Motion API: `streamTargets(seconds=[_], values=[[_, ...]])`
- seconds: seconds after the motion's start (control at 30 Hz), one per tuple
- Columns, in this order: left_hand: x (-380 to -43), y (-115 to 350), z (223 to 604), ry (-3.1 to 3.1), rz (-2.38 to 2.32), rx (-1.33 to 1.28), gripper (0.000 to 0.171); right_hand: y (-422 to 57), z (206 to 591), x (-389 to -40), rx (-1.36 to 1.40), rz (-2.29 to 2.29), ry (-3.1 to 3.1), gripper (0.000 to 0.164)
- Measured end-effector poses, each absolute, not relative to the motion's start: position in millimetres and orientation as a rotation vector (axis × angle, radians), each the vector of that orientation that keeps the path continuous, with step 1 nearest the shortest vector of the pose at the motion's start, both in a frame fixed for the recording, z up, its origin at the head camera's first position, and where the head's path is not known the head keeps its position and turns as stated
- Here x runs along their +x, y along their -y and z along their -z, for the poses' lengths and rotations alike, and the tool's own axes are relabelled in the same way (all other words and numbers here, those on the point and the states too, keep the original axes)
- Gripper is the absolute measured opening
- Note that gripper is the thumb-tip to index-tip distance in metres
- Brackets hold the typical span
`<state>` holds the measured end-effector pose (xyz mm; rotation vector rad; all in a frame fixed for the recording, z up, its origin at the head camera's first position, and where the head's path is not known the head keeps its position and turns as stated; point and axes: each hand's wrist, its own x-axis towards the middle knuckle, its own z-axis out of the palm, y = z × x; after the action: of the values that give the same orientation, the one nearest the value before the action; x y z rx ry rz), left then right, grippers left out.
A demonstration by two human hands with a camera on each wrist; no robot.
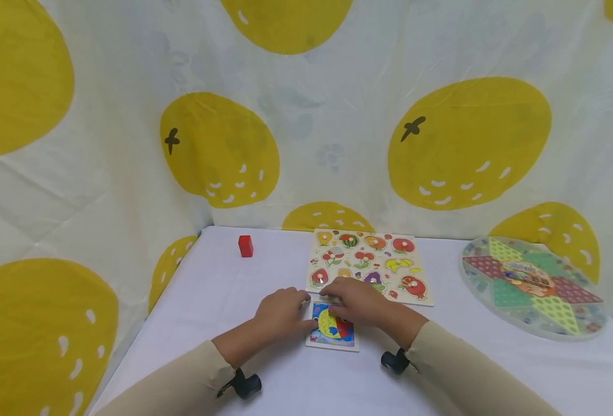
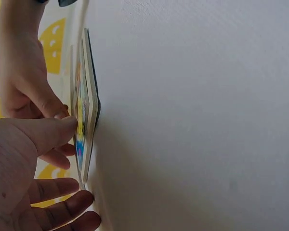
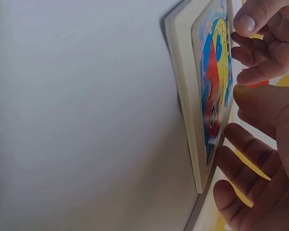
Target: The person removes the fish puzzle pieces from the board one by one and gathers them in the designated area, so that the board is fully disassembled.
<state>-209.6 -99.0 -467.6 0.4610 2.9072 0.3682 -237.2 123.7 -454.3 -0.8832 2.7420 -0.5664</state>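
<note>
A small framed jigsaw puzzle with a yellow, red and blue fish picture lies flat on the white table. My left hand is at its left side, the thumb laid on the picture and the other fingers loosely bent past the edge. From the right, my right hand reaches over the far part of the puzzle, its thumb at the picture surface. In the right wrist view the fingers of the right hand are spread and relaxed beside the frame. Both thumbs come close together over the picture.
Right behind the small puzzle lies a larger fruit peg board. A red block stands at the back left. To the right is a round board with a coloured star pattern. A fruit-print cloth hangs behind the table.
</note>
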Motion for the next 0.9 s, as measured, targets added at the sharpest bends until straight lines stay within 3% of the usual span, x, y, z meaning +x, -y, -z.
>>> streamTargets(seconds=[0.27,0.67,0.9], values=[[-203.4,93.7,470.2,-2.953,-0.392,0.434,0.071,-115.5,458.4,-243.2,-0.907,0.541,-2.716,0.035],[-186.2,99.3,476.2,-3.027,-0.375,0.58,0.05,-112.2,460.3,-249.4,-0.978,0.532,-2.67,0.029],[-190.6,98.3,480.9,-3.086,-0.426,0.452,0.047,-110.7,457.0,-251.0,-0.918,0.539,-2.668,0.029]])
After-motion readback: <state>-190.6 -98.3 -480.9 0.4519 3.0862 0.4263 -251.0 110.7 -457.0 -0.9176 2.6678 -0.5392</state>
